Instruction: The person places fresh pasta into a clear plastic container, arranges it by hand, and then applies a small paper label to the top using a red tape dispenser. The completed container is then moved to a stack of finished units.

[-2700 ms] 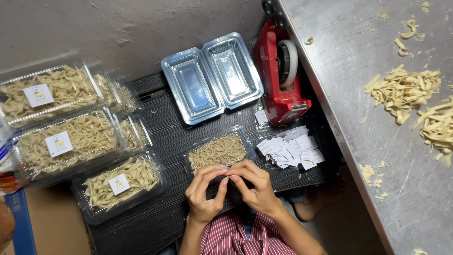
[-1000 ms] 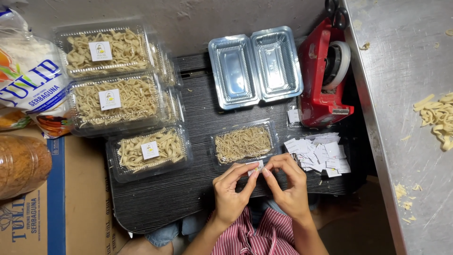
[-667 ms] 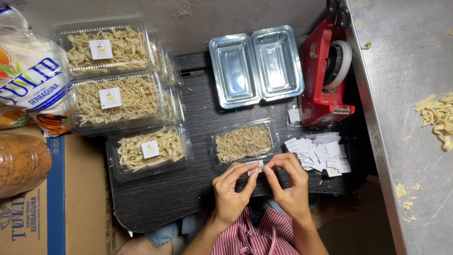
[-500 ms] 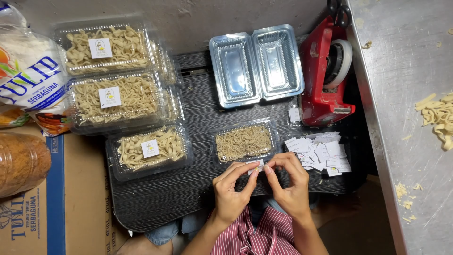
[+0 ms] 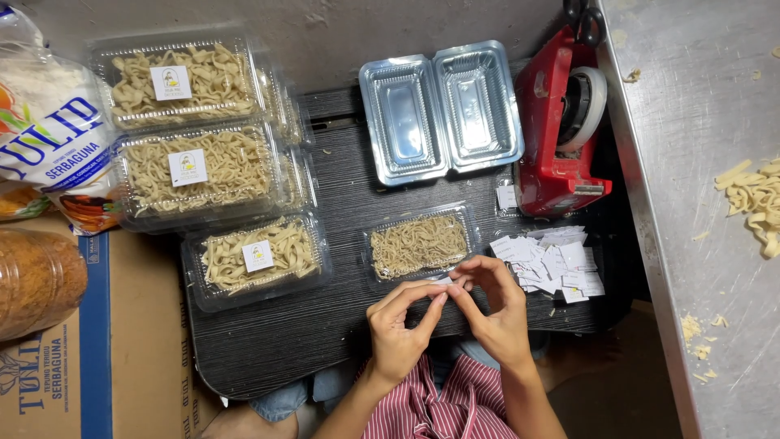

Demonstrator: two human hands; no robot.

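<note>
My left hand (image 5: 400,323) and my right hand (image 5: 494,305) meet fingertip to fingertip over the near edge of a small clear box of thin noodles (image 5: 418,244). Between the fingertips they pinch a small white paper label (image 5: 449,281). A loose heap of white labels (image 5: 551,262) lies just right of my right hand. All of this rests on a dark wooden board (image 5: 284,333).
Three shut, labelled boxes of noodles (image 5: 199,167) stand at the left. An empty open clear box (image 5: 443,110) and a red tape dispenser (image 5: 561,122) lie behind. A steel table (image 5: 699,162) with noodle scraps is at right; a cardboard carton (image 5: 57,374) at left.
The view has shifted since the oldest frame. Over the last second both hands stay at the noodle box's near edge, fingers working the small label with only slight movement.
</note>
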